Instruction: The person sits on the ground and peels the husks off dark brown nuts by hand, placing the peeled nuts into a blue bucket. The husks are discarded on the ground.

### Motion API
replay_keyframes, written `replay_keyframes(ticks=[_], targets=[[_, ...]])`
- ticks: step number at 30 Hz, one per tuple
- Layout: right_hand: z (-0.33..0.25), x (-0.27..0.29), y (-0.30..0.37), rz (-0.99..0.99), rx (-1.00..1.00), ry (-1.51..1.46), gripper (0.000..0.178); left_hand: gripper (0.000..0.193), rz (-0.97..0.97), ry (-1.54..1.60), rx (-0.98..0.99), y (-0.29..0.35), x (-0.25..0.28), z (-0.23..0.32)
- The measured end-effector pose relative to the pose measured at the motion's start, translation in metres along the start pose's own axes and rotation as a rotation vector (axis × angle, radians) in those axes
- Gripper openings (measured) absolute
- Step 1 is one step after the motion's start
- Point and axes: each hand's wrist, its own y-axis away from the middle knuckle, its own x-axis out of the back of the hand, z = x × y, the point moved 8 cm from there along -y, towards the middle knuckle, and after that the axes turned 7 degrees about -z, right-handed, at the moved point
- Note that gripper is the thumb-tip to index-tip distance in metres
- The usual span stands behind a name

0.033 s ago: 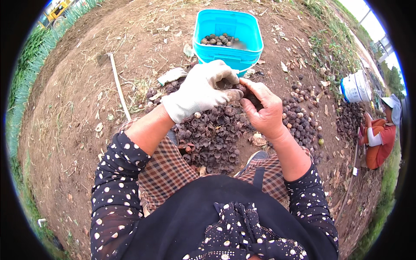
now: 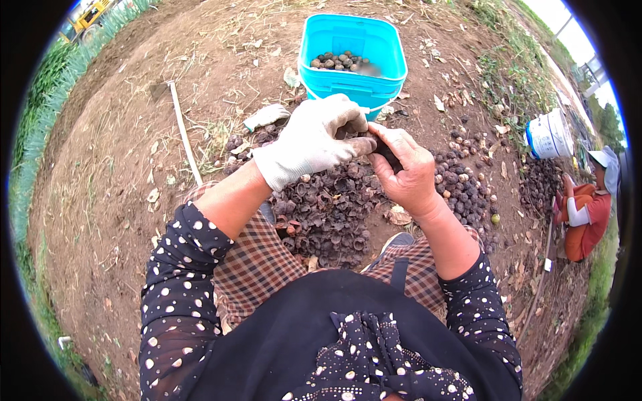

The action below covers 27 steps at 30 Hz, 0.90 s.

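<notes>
Both my hands meet above a heap of dark walnut husks [image 2: 328,217], just on the near side of a blue bucket [image 2: 354,83]. My left hand [image 2: 321,134], in a white glove with dirty fingertips, is closed with thumb and fingers pinching at a dark-husked walnut [image 2: 394,158]. Bare, my right hand [image 2: 408,170] curls round the same walnut from the other side. Fingers cover most of it, so how far its husk is off cannot be seen. Several walnuts [image 2: 338,61] lie inside the bucket.
Dark unhusked walnuts [image 2: 461,187] are spread on the soil to the right. A second white glove [image 2: 267,116] lies left of the bucket, near a long-handled hoe [image 2: 184,130]. At far right, a crouching person [image 2: 588,207] works beside a tipped white bucket [image 2: 550,134].
My hands have shifted only very slightly; the walnut between my fingertips shows a little less than before.
</notes>
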Motion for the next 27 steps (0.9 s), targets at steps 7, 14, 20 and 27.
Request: replay_keyframes(ticks=[7,14,20,27], targets=[[0.053,-0.015,0.013,0.054,-0.417,-0.841,0.030,0.018,0.060,0.091,0.053,-0.005,0.015,0.004],[0.061,-0.030,0.023,-0.079,-0.648,-1.248,0.039,0.073,-0.204,0.350,0.100,0.002,-0.011,-0.013],[0.067,-0.041,0.027,-0.123,-0.718,-1.037,0.055,0.053,-0.229,0.880,0.213,-0.001,-0.033,-0.027],[0.125,-0.026,0.043,0.217,-0.933,-1.654,0.046,0.086,-0.208,1.407,0.295,-0.001,-0.037,-0.042]])
